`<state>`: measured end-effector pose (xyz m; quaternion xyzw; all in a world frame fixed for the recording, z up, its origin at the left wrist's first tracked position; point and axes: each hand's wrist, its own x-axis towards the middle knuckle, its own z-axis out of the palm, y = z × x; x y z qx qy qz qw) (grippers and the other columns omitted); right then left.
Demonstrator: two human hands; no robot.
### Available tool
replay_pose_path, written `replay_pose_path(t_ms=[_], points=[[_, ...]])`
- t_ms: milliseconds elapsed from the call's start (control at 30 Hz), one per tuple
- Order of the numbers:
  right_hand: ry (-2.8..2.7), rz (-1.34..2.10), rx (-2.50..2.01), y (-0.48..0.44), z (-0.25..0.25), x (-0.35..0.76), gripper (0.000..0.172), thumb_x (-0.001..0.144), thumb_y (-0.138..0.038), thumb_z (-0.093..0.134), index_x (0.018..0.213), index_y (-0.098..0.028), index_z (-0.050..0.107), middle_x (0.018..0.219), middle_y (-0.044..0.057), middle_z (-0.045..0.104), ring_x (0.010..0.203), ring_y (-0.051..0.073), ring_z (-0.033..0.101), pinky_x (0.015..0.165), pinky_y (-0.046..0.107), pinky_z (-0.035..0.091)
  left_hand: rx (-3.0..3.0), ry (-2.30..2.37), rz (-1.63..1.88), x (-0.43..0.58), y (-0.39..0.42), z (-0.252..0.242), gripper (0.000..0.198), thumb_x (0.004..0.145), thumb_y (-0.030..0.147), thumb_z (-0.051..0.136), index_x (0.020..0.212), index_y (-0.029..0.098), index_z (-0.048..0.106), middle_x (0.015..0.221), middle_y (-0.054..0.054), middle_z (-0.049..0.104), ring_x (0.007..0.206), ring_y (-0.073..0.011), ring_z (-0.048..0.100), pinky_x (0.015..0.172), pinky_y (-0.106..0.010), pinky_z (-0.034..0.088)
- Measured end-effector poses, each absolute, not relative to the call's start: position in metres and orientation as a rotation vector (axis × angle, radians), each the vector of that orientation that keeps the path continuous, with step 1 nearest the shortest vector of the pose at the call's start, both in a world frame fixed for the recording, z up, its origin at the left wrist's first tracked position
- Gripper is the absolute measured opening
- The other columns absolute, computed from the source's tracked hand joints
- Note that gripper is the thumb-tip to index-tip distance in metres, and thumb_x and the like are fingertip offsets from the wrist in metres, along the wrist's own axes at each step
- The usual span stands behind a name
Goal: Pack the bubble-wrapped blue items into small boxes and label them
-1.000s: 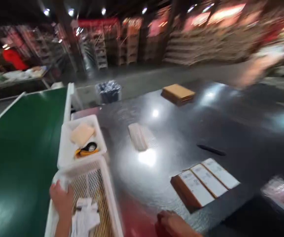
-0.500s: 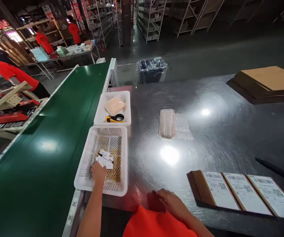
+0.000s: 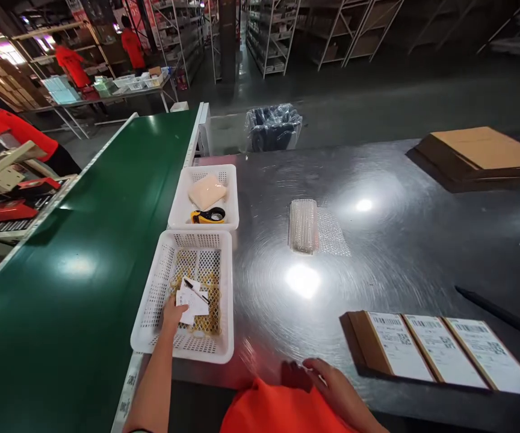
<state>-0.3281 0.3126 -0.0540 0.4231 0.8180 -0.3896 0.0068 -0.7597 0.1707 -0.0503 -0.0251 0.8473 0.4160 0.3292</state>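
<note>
My left hand [image 3: 172,314] reaches into the near white basket [image 3: 228,300], its fingers closed on the left edge of some white paper slips [image 3: 197,304]. A black pen [image 3: 197,291] lies across the slips, and yellow rubber bands [image 3: 215,300] are spread on the basket floor. By the table's front edge, my right hand [image 3: 327,379] hovers or rests low over the metal surface, fingers partly bent and apart, holding nothing visible. Bubble wrap pieces [image 3: 304,226] lie on the metal table [image 3: 269,264] beyond it.
Labelled cardboard boxes [image 3: 399,349] lie at the front right, near a dark strip-like object [image 3: 495,308]. Flat cardboard [image 3: 485,147] is stacked behind. The far basket [image 3: 176,207] holds a tape dispenser and a pale packet. A green conveyor [image 3: 106,228] runs along the left.
My left hand has shifted slightly left and down, with its fingers now at the slips' left edge. The slips and pen have turned a little. My right hand has moved right.
</note>
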Motion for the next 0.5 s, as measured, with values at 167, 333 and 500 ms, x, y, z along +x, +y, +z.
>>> replay_pose_path(t_ms=[167, 333, 500], points=[[2.741, -1.456, 0.999, 0.329, -0.006, -0.434, 0.034, 0.094, -0.024, 0.036, 0.101, -0.023, 0.069, 0.101, 0.012, 0.073, 0.096, 0.026, 0.07, 0.086, 0.04, 0.057, -0.2, 1.948, 1.324, -0.741, 0.173, -0.045, 0.033, 0.067, 0.001, 0.076, 0.094, 0.018, 0.068, 0.094, -0.01, 0.079, 0.089, -0.0265, 0.076, 0.084, -0.043, 0.062], [2.865, -1.232, 0.561, 0.324, 0.013, -0.55, 0.031, 0.089, -0.011, 0.048, 0.115, -0.017, 0.064, 0.124, 0.013, 0.066, 0.115, 0.025, 0.062, 0.102, 0.041, 0.051, -0.302, 1.835, 1.51, -0.731, 0.153, -0.016, 0.037, 0.066, 0.0, 0.073, 0.099, 0.018, 0.068, 0.1, -0.009, 0.079, 0.098, -0.0263, 0.075, 0.09, -0.039, 0.061], [2.577, -1.548, 0.73, 0.301, 0.003, -0.612, 0.023, 0.09, -0.019, 0.054, 0.11, -0.013, 0.062, 0.107, 0.014, 0.069, 0.094, 0.024, 0.066, 0.086, 0.039, 0.054, -0.379, 1.595, 1.706, -0.723, 0.124, 0.016, 0.063, 0.049, 0.021, 0.094, 0.107, 0.018, 0.069, 0.104, -0.01, 0.079, 0.108, -0.0339, 0.072, 0.092, -0.044, 0.06]])
